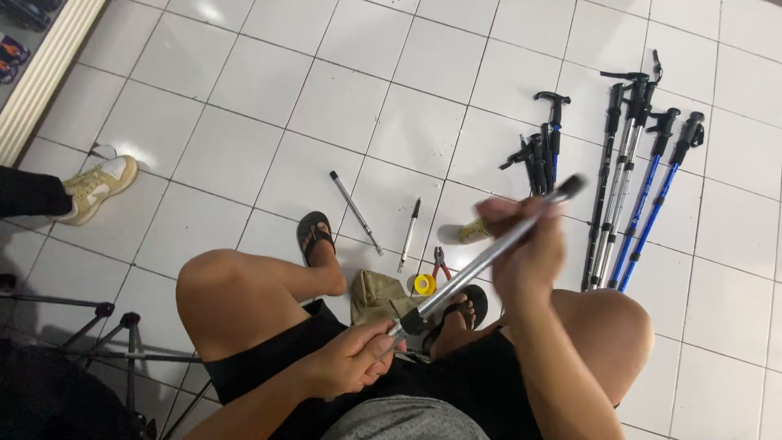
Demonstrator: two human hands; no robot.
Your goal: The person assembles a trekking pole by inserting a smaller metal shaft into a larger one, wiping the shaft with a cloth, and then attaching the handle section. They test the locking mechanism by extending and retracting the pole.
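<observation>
I sit on a white tiled floor with my knees up, holding a silver pole section (476, 265) slanted between my hands. My right hand (525, 244) grips its upper part near the dark tip. My left hand (350, 358) grips the lower, thinner end by the black collar. Below the pole lie a yellow tape roll (423, 284), red-handled pliers (441, 262) and a tan cloth (376, 295).
Two loose thin pole sections (355, 212) (409, 235) lie ahead. Several trekking poles, silver-black (612, 175) and blue (652, 208), lie at the right, with short dark handled pieces (542, 151). Another person's shoe (98, 187) is at left. A tripod's legs (114, 326) stand at lower left.
</observation>
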